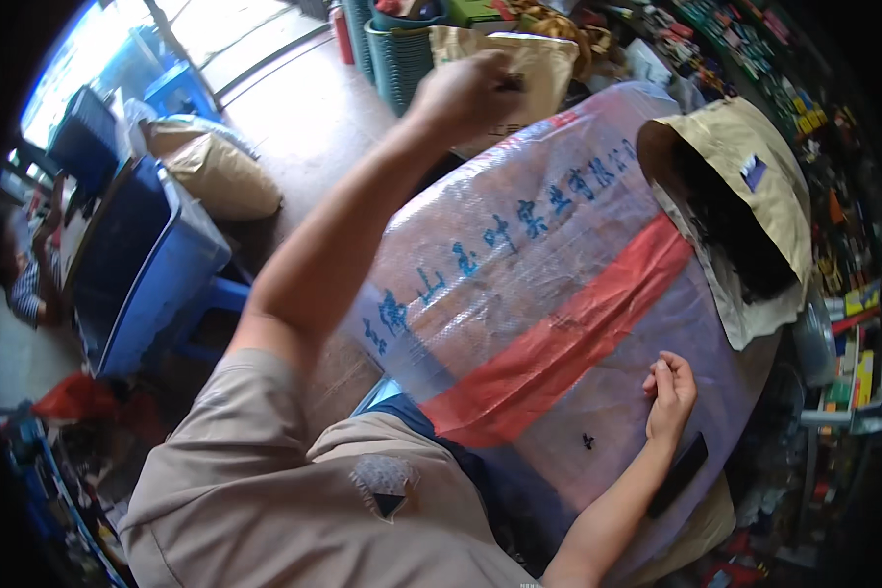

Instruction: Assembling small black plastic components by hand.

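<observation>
Translucent plastic sheeting spread out, crossed by a red band; band taken as landmark. Nearest: small dark pieces lying on the sheeting on the near side of the band, too small to identify. Right grip to the right of them, also on the band's near side, well apart from the pieces; fingers curled in, thumb near the index finger; cannot tell whether anything is pinched. Dark flat object near that wrist, farther from the band than the grip. Opened paper sack just beside the band's right end, dark mass in its mouth. Left grip well beyond the band, raised, blurred, fingers folded; something dark by the fingertips, cannot tell if held. Kraft bag behind that grip. Edges: sheeting runs past the band on both sides; its left edge gives onto floor, stacked green baskets farther off beyond the band.
</observation>
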{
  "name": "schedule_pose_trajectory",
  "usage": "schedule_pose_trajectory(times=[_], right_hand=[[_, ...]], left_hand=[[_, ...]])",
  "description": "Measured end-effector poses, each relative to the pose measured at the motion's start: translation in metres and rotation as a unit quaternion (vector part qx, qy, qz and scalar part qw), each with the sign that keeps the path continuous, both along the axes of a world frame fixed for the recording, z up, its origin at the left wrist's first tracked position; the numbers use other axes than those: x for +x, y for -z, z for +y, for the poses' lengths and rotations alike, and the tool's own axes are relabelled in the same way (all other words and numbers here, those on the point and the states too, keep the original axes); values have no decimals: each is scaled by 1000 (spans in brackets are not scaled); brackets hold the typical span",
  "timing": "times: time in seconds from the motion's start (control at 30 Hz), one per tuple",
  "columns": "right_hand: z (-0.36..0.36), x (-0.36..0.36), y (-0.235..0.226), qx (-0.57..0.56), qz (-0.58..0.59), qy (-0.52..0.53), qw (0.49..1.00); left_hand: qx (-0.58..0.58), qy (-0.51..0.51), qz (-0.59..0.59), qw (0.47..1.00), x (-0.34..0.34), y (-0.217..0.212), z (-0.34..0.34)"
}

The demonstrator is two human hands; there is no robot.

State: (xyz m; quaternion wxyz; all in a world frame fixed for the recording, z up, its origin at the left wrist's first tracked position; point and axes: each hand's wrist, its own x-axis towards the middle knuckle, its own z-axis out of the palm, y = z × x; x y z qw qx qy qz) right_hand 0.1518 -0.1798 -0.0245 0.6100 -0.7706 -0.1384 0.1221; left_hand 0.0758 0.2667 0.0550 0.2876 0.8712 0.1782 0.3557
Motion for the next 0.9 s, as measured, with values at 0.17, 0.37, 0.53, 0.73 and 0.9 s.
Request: schedule_pose_trajectory(times=[0.17,0.37,0.53,0.73,0.9], right_hand=[[14,2,-11,19,29,12,999],[4,19,-72,2,-157,46,986],[-26,82,-114,-138,-321,197,916],[1,174,-153,-408,-549,172,708],[-9,243,-195,-456,-506,182,709]], left_hand=[[25,-4,30,999,0,35,43],[122,116,22,986,65,-2,-42],[257,143,-14,956,144,-17,-99],[347,91,40,933,246,-18,-128],[283,54,68,955,312,-77,-134]])
